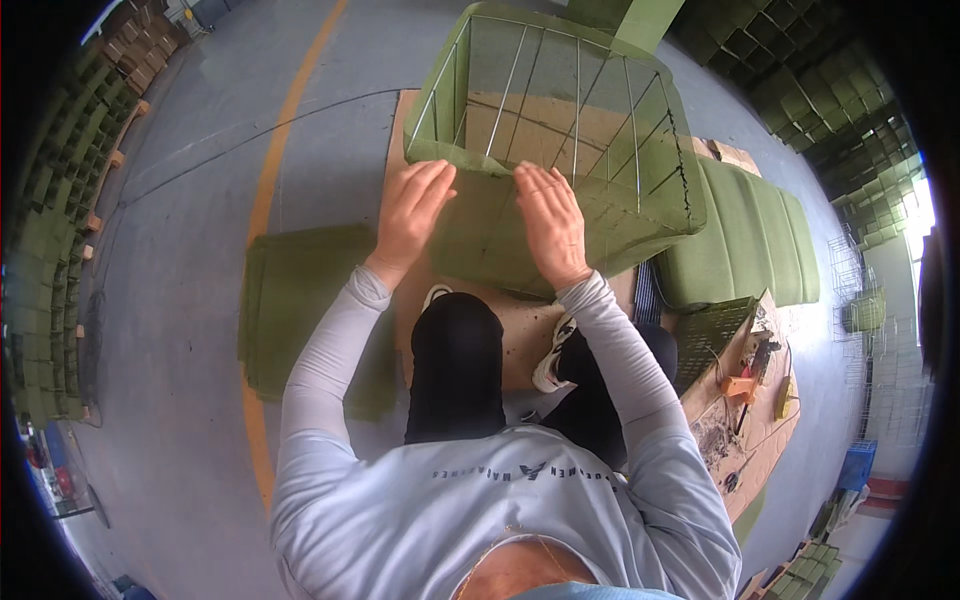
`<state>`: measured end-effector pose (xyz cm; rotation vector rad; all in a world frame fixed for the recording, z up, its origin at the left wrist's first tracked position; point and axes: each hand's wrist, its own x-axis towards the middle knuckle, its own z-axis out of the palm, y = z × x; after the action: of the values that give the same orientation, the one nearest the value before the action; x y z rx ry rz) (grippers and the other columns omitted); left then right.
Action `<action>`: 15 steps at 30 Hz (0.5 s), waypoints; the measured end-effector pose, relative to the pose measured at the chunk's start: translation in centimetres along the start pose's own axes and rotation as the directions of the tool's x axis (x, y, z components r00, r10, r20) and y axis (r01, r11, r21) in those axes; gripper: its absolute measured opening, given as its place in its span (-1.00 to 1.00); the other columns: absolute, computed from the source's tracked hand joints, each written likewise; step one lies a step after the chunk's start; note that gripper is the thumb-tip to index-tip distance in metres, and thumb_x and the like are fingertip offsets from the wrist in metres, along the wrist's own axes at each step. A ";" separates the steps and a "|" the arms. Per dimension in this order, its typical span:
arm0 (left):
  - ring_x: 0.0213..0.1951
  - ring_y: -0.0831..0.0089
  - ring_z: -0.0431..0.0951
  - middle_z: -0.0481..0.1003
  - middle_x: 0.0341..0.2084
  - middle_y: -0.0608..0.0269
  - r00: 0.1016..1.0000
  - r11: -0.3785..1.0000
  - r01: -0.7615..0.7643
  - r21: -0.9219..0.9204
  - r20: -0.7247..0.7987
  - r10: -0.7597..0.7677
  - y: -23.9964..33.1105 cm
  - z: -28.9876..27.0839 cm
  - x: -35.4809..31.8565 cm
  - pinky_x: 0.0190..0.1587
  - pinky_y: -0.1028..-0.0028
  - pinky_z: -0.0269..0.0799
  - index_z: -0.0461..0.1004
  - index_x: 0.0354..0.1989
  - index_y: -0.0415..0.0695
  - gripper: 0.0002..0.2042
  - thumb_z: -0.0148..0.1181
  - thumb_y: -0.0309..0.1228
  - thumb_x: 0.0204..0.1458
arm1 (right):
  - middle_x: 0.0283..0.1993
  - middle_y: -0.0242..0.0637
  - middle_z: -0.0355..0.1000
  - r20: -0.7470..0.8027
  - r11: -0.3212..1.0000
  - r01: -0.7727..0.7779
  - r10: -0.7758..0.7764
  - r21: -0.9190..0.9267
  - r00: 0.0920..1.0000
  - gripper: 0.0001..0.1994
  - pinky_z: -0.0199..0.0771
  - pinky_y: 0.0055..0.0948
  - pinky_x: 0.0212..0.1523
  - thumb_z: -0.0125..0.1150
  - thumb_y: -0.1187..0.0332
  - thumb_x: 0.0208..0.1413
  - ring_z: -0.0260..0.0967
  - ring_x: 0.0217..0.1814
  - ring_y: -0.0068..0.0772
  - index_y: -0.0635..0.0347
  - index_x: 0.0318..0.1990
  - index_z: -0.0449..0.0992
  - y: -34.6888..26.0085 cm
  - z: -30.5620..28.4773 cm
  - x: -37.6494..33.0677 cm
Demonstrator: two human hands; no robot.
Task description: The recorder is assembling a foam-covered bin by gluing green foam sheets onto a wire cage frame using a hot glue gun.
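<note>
A wire-framed basket (560, 215) wrapped in green mesh stands in front of my knees, its metal rods showing through the top. My left hand (412, 208) is closed on the mesh edge along the basket's near side. A short way to the right, my right hand (552, 222) has its fingers pressed together on the same edge. Between the two hands the mesh edge (478, 163) looks folded over a rod. Dark stitches or clips run down the basket's right corner. Both thumbs are largely hidden.
Flat green mesh sheets (300, 320) lie stacked at my left. Finished-looking green mesh pieces (745, 235) are piled at the right. Beside my right knee, a cardboard-topped stand (715, 425) carries an orange-handled tool (740, 386) and scissors (732, 482). Cardboard (400, 130) covers the floor beneath the basket.
</note>
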<state>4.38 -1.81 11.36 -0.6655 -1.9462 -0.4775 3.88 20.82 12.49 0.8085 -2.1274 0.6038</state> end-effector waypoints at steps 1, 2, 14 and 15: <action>-0.09 0.24 0.52 0.52 -0.14 0.18 1.000 1.000 0.002 0.005 -0.001 -0.002 -0.1 0.2 0.1 -0.13 0.35 0.52 0.56 -0.05 -0.23 -0.64 0.36 -0.57 -0.10 | 0.08 -0.11 0.47 0.026 0.999 0.025 -0.023 -0.047 0.999 -0.63 0.40 -0.14 0.19 0.21 0.49 0.07 0.44 0.12 -0.11 0.31 0.07 0.44 -0.2 0.2 0.0; -0.11 0.22 0.52 0.52 -0.15 0.18 0.999 1.000 -0.016 -0.010 0.034 0.017 -0.3 0.5 0.3 -0.15 0.34 0.52 0.56 -0.06 -0.22 -0.62 0.37 -0.58 -0.13 | 0.06 -0.11 0.47 0.053 0.994 0.049 -0.044 -0.094 0.998 -0.63 0.40 -0.16 0.19 0.22 0.48 0.06 0.45 0.09 -0.13 0.32 0.06 0.43 -0.4 0.5 0.1; -0.34 0.31 0.44 0.44 -0.46 0.24 0.929 0.942 0.070 -0.330 0.365 0.059 -3.5 0.5 4.3 -0.28 0.34 0.43 0.54 -0.33 -0.23 -0.85 0.35 -0.54 -0.10 | -0.36 -0.10 0.54 0.315 0.971 -0.227 0.194 0.072 0.929 -0.93 0.46 -0.19 -0.24 0.21 0.44 0.06 0.51 -0.27 -0.04 0.23 -0.33 0.53 0.4 -0.7 3.0; -0.34 0.31 0.43 0.44 -0.46 0.23 0.894 0.924 0.101 -0.369 0.441 0.078 -3.8 0.5 4.6 -0.26 0.34 0.43 0.55 -0.32 -0.21 -0.86 0.33 -0.52 -0.07 | -0.39 -0.05 0.53 0.381 0.951 -0.281 0.216 0.124 0.899 -0.91 0.47 -0.16 -0.27 0.20 0.43 0.08 0.50 -0.30 0.02 0.25 -0.32 0.55 0.6 -0.9 3.2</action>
<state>-0.04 -3.38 15.11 -1.0944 -2.3138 -0.7806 2.26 20.71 15.49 0.7952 -2.5722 0.8409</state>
